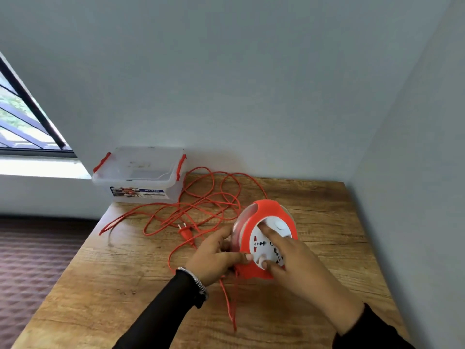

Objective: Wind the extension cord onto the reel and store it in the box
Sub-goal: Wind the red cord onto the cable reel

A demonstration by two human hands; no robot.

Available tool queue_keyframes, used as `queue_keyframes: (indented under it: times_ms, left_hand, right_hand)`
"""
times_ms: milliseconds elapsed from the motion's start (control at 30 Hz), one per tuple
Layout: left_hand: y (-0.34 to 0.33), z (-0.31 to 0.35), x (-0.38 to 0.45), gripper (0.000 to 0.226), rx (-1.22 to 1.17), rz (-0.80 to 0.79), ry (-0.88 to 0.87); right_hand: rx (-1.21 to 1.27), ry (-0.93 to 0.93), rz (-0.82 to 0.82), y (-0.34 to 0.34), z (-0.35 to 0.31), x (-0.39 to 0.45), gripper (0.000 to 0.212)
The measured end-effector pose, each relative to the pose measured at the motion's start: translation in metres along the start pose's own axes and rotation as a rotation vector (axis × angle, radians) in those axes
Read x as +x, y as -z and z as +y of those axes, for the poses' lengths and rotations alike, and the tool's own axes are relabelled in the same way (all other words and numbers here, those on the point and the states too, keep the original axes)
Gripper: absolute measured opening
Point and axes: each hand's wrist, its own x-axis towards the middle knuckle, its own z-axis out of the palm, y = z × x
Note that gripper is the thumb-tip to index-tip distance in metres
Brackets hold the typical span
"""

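Observation:
An orange reel (273, 210) with a white socket face stands tilted on the wooden table (120, 285). My left hand (216, 255) grips its left edge and lower frame. My right hand (294, 263) lies on the white face, index finger pressed near the top, thumb near the bottom. The orange cord (201, 202) lies in loose tangled loops on the table behind and left of the reel, with its plug (185, 232) lying flat. One strand runs down toward the table's front edge. A clear plastic box (139, 176) with orange clips stands open at the table's back left corner.
The table sits in a corner, walls behind and to the right. A window (22, 114) is at the left, patterned floor (32, 258) below it. A cord loop hangs over the table's left edge. A watch is on my left wrist.

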Motion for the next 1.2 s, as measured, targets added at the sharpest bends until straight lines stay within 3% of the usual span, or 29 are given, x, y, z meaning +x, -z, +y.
queue_keyframes:
  times_ms: [133,400,600,667,767,867,933,1000,1033,1100,1200]
  left_hand:
    - [-0.007,-0.004,0.012,0.054,0.056,-0.001,-0.032]
    - [-0.025,-0.016,0.023,0.043,-0.048,0.100,-0.052]
    - [-0.034,-0.010,0.025,0.036,-0.019,0.171,-0.147]
    - [-0.042,-0.014,0.025,0.036,-0.066,0.190,-0.166]
    - [-0.064,-0.029,0.027,0.040,-0.211,0.251,-0.172]
    - [-0.071,-0.037,0.032,0.042,-0.189,0.284,-0.239]
    - [-0.066,-0.036,0.035,0.046,0.053,0.352,-0.369]
    - [-0.061,-0.029,0.028,0.049,0.424,0.564,-0.565]
    - [-0.061,-0.031,0.022,0.042,0.494,0.596,-0.673]
    - [-0.064,-0.045,0.009,0.022,0.473,0.457,-0.752]
    - [-0.063,-0.059,-0.003,0.022,0.121,0.159,-0.348]
  right_hand:
    - [0.009,-0.047,0.060,0.003,0.006,0.009,0.068]
    - [-0.080,-0.176,0.238,0.003,0.013,0.011,0.067]
    - [0.017,-0.266,0.277,0.000,0.016,0.014,0.066]
    - [0.208,-0.353,0.317,-0.001,0.019,0.017,0.067]
    - [0.867,-0.568,0.356,0.004,0.014,0.028,0.070]
    - [1.176,-0.703,0.299,0.009,0.010,0.033,0.058]
    - [1.295,-0.764,0.280,0.012,0.009,0.035,0.048]
    - [1.467,-0.817,0.259,0.015,0.006,0.035,0.043]
    - [1.550,-0.839,0.259,0.017,0.004,0.034,0.043]
    - [1.662,-0.840,0.257,0.019,0.002,0.034,0.041]
    - [1.754,-0.798,0.229,0.021,-0.009,0.030,0.026]
